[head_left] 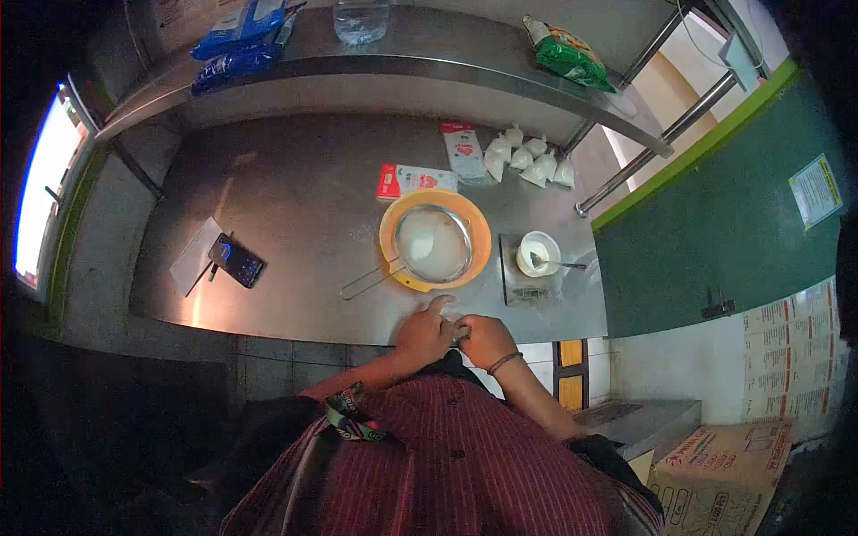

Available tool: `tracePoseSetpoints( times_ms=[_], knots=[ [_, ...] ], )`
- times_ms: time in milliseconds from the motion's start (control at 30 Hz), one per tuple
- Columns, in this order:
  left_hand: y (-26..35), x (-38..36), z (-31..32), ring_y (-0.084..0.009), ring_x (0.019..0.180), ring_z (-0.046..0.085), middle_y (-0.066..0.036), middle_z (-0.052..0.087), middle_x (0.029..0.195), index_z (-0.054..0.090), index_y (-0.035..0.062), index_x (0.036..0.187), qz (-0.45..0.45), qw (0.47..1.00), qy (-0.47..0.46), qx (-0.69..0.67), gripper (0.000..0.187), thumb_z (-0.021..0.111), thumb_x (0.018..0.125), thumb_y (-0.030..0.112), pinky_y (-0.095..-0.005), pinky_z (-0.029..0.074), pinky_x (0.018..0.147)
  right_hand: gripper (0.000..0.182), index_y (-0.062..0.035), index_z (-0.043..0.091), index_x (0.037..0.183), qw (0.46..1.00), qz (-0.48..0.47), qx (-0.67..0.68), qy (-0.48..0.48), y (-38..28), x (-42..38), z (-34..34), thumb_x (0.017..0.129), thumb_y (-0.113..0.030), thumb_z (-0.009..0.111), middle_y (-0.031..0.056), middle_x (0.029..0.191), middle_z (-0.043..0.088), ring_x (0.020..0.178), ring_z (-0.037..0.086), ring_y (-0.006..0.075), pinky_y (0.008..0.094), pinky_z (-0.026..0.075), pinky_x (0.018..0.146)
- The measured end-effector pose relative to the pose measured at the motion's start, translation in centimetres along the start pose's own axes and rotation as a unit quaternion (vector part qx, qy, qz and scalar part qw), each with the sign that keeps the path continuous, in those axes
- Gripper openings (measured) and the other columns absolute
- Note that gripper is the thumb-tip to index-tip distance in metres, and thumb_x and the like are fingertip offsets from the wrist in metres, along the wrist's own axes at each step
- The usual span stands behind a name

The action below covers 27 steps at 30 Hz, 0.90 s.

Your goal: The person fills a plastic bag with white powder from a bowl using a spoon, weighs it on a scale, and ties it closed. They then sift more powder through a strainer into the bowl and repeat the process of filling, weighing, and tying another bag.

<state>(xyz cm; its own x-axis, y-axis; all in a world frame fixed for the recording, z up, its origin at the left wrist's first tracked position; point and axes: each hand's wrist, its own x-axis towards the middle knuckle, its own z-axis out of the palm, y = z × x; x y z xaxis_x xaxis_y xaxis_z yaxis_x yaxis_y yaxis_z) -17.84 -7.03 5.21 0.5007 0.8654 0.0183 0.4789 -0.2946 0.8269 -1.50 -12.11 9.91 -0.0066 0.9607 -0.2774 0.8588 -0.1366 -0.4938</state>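
My left hand and my right hand meet in front of my body at the table's front edge. Both have their fingers closed together, with a finger of the left one sticking out forward. Something small and whitish seems to sit between the fingertips, too hidden to name. Just beyond them stands an orange bowl with a wire-mesh strainer resting over it. White powder lies in the strainer, whose handle points to the front left. To the right, a white tub with a spoon in it stands on a kitchen scale.
Behind the bowl lie two red-and-white boxes and several small bags of white powder. A phone and paper lie at left. A metal shelf overhangs the back, carrying blue packs and a green pack.
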Motion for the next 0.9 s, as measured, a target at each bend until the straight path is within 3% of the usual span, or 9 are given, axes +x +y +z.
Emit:
tracePoseSetpoints(
  times_ms=[67, 200, 267, 400, 500, 567, 667, 800, 900],
  knots=[
    [-3.0, 0.6, 1.6, -0.036, 0.066, 0.064, -0.017, 0.065, 0.07, 0.05, -0.0011, 0.131, 0.154, 0.986, 0.057, -0.017, 0.048, 0.058, 0.087, 0.018, -0.0482, 0.051, 0.072, 0.035, -0.0086, 0.07, 0.11, 1.0, -0.011, 0.019, 0.008, 0.0, 0.1, -0.6, 0.076, -0.017, 0.068, 0.0176, 0.096, 0.071, 0.088, 0.068, 0.0372, 0.0458, 0.054, 0.083],
    [-2.7, -0.2, -0.2, -0.0278, 0.075, 0.065, -0.014, 0.067, 0.082, 0.051, -0.0017, 0.13, 0.09, 0.986, 0.013, -0.142, 0.045, 0.059, 0.09, 0.019, -0.0434, 0.05, 0.075, 0.04, -0.0061, 0.069, 0.112, 0.995, -0.027, 0.097, 0.027, -1.7, -1.1, -3.6, 0.073, -0.017, 0.072, 0.0143, 0.088, 0.07, 0.079, 0.068, 0.0302, 0.0395, 0.055, 0.075],
    [-3.6, -0.1, 0.5, -0.0208, 0.087, 0.062, -0.009, 0.063, 0.094, 0.05, 0.0004, 0.133, 0.047, 0.963, 0.004, -0.267, 0.055, 0.07, 0.086, 0.02, -0.0392, 0.049, 0.081, 0.042, -0.0051, 0.068, 0.113, 0.991, -0.044, 0.126, 0.018, -2.2, -1.6, -5.2, 0.073, -0.017, 0.073, 0.013, 0.086, 0.07, 0.076, 0.067, 0.0268, 0.0371, 0.055, 0.073],
    [-0.2, -0.4, -1.2, -0.0193, 0.102, 0.058, -0.009, 0.06, 0.11, 0.046, 0.003, 0.136, 0.16, 0.961, -0.021, -0.226, 0.071, 0.081, 0.078, 0.021, -0.0369, 0.049, 0.087, 0.044, -0.0053, 0.068, 0.116, 0.97, -0.075, 0.231, -0.003, -1.6, -2.1, -6.5, 0.074, -0.016, 0.074, 0.0109, 0.083, 0.069, 0.071, 0.066, 0.0209, 0.0337, 0.054, 0.068],
    [1.0, 1.0, -1.6, -0.0178, 0.111, 0.055, -0.007, 0.059, 0.117, 0.043, 0.0042, 0.139, 0.166, 0.92, -0.171, -0.309, 0.086, 0.089, 0.07, 0.023, -0.035, 0.047, 0.096, 0.035, -0.0019, 0.069, 0.111, 0.96, -0.055, 0.271, -0.037, -2.2, -2.7, -7.7, 0.077, -0.011, 0.073, 0.0047, 0.079, 0.066, 0.071, 0.061, 0.011, 0.0288, 0.053, 0.068],
    [1.3, 2.5, -1.2, -0.0176, 0.122, 0.052, -0.008, 0.055, 0.128, 0.043, 0.0034, 0.138, 0.074, 0.865, -0.359, -0.343, 0.082, 0.089, 0.072, 0.02, -0.0345, 0.045, 0.101, 0.03, -0.0018, 0.07, 0.107, 0.976, -0.062, 0.209, -0.008, -2.8, -3.3, -8.7, 0.079, -0.012, 0.073, 0.0059, 0.078, 0.067, 0.07, 0.063, 0.0125, 0.0296, 0.053, 0.068],
    [1.2, 2.6, 1.6, -0.0174, 0.119, 0.054, -0.007, 0.057, 0.125, 0.045, 0.0033, 0.136, 0.114, 0.852, -0.301, -0.412, 0.074, 0.086, 0.075, 0.012, -0.0341, 0.045, 0.101, 0.025, -0.0018, 0.072, 0.101, 0.992, -0.052, 0.107, 0.046, -3.4, -4.2, -9.2, 0.081, -0.016, 0.072, 0.0084, 0.076, 0.068, 0.069, 0.065, 0.0158, 0.0315, 0.053, 0.067],
    [3.3, 2.9, 1.6, -0.0166, 0.115, 0.057, -0.006, 0.059, 0.122, 0.047, 0.0037, 0.132, 0.091, 0.783, -0.355, -0.502, 0.063, 0.081, 0.078, 0.003, -0.0343, 0.046, 0.101, 0.026, -0.0024, 0.072, 0.099, 0.992, -0.054, -0.043, 0.108, -3.0, -4.9, -9.5, 0.082, -0.022, 0.072, 0.0117, 0.076, 0.069, 0.067, 0.067, 0.0211, 0.034, 0.053, 0.065],
    [3.6, 3.4, 2.0, -0.0167, 0.112, 0.058, -0.005, 0.06, 0.12, 0.05, 0.0038, 0.129, 0.048, 0.775, -0.365, -0.514, 0.055, 0.076, 0.081, -0.001, -0.0354, 0.047, 0.099, 0.029, -0.0031, 0.07, 0.104, 0.989, -0.008, 0.054, 0.134, -1.7, -5.5, -9.6, 0.082, -0.022, 0.074, 0.0101, 0.075, 0.069, 0.066, 0.066, 0.0193, 0.0332, 0.053, 0.064]
  ],
)
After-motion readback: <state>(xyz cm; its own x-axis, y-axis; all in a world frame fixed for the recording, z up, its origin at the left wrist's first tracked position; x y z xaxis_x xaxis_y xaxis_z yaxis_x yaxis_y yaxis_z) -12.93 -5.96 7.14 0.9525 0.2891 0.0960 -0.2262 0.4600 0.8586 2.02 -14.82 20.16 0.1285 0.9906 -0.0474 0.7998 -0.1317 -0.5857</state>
